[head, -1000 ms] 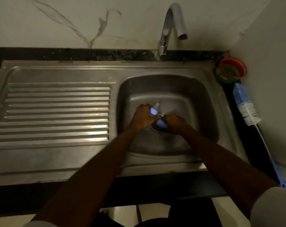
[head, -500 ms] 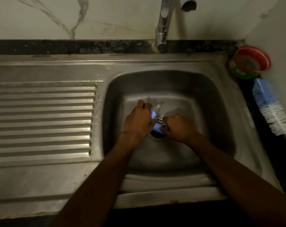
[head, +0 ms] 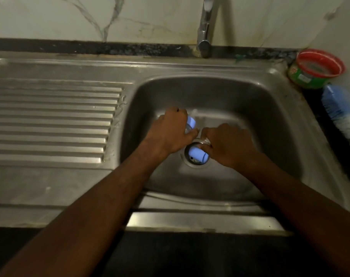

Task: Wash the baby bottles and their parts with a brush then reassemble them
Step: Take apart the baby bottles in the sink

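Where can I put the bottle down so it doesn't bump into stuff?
The ribbed drainboard left of the sink basin is bare. The basin's middle is crowded by both hands; the right corner holds a tub and brush.

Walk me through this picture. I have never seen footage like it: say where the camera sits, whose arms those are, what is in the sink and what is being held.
There is no machine here. The camera is worn on a person's head and looks down, so the two bare arms reaching in are the wearer's own.

They work over a steel sink with a ribbed draining board on its left and a tap behind it.

The left hand has its grip curled round a clear baby bottle with a blue part. The right hand holds a second bottle over the drain; it is too dim to tell more.

At the right edge lie a blue and white bottle brush, untouched, and a small red-rimmed green tub.
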`<control>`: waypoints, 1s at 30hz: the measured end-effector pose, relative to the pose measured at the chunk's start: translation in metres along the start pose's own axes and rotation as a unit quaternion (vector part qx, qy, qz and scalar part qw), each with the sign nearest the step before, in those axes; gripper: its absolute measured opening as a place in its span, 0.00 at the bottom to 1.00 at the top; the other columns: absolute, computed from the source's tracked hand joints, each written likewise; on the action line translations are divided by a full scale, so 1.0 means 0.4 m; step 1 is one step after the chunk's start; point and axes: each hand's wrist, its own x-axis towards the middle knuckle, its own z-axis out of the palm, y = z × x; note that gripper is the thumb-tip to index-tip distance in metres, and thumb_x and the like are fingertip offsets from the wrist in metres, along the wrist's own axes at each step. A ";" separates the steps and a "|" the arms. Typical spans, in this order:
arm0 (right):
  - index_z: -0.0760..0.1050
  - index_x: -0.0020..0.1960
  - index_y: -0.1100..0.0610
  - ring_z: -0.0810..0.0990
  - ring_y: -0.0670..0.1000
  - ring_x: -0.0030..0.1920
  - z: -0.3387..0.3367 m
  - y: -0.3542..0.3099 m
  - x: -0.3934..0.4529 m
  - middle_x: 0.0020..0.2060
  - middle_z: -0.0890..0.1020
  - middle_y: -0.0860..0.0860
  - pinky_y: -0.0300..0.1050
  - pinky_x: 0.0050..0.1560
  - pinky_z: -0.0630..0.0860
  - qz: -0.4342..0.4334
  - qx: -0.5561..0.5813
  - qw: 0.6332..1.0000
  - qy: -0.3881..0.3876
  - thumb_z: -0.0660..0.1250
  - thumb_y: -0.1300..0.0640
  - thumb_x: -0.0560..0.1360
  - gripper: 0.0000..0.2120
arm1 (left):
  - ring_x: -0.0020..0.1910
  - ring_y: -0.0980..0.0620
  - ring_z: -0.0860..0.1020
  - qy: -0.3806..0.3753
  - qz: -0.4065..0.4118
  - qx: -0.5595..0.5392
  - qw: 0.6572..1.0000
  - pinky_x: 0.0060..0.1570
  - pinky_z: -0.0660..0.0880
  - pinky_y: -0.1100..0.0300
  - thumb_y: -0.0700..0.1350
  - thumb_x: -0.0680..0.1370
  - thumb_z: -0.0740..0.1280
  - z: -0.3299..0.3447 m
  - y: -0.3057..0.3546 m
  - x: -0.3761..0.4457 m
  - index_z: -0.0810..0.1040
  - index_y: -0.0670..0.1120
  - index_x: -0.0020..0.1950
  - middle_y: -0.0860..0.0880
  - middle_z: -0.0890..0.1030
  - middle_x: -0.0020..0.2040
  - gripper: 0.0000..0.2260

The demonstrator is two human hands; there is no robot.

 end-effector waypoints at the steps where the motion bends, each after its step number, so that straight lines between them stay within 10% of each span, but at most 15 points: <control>1: 0.75 0.61 0.49 0.79 0.53 0.49 -0.004 -0.007 -0.011 0.55 0.79 0.51 0.47 0.47 0.73 0.001 -0.001 1.000 0.004 0.62 0.39 0.80 0.17 | 0.51 0.46 0.79 0.007 -0.003 -0.012 1.000 0.49 0.74 0.55 0.57 0.77 0.70 -0.001 0.002 -0.002 0.78 0.43 0.58 0.44 0.78 0.56 0.19; 6: 0.76 0.64 0.46 0.78 0.55 0.59 -0.037 -0.013 -0.026 0.56 0.78 0.51 0.52 0.59 0.74 0.015 0.002 1.000 -0.012 0.63 0.37 0.78 0.19 | 0.49 0.45 0.80 0.047 -0.010 -0.051 0.998 0.46 0.66 0.64 0.52 0.79 0.70 -0.023 0.017 -0.011 0.81 0.37 0.50 0.40 0.83 0.48 0.16; 10: 0.79 0.56 0.50 0.85 0.50 0.40 -0.039 0.013 -0.002 0.36 0.83 0.48 0.53 0.51 0.81 0.023 0.151 0.988 -0.001 0.63 0.44 0.80 0.12 | 0.46 0.49 0.81 0.054 -0.035 -0.051 0.997 0.44 0.71 0.62 0.54 0.78 0.71 -0.038 0.011 -0.014 0.82 0.40 0.51 0.44 0.83 0.45 0.16; 16: 0.78 0.61 0.56 0.84 0.51 0.39 -0.063 0.034 0.036 0.43 0.85 0.52 0.46 0.42 0.77 0.052 0.485 0.871 0.052 0.58 0.52 0.83 0.14 | 0.39 0.59 0.79 0.090 -0.020 -0.096 0.991 0.39 0.70 0.68 0.55 0.73 0.76 -0.059 0.031 -0.014 0.85 0.48 0.52 0.50 0.84 0.43 0.13; 24: 0.75 0.65 0.47 0.79 0.40 0.50 -0.024 0.092 0.031 0.53 0.81 0.42 0.35 0.45 0.72 -0.110 0.336 0.932 0.084 0.73 0.40 0.71 0.25 | 0.45 0.57 0.86 0.062 0.063 -0.300 0.950 0.45 0.81 0.64 0.51 0.70 0.81 -0.048 0.039 -0.015 0.85 0.50 0.53 0.53 0.87 0.45 0.14; 30: 0.79 0.58 0.48 0.82 0.41 0.42 -0.044 0.110 0.014 0.45 0.84 0.44 0.36 0.42 0.75 -0.127 0.314 0.939 0.056 0.76 0.42 0.72 0.18 | 0.47 0.61 0.82 0.058 0.199 -0.128 0.970 0.50 0.78 0.66 0.55 0.74 0.77 -0.061 0.035 -0.017 0.83 0.50 0.59 0.55 0.85 0.50 0.16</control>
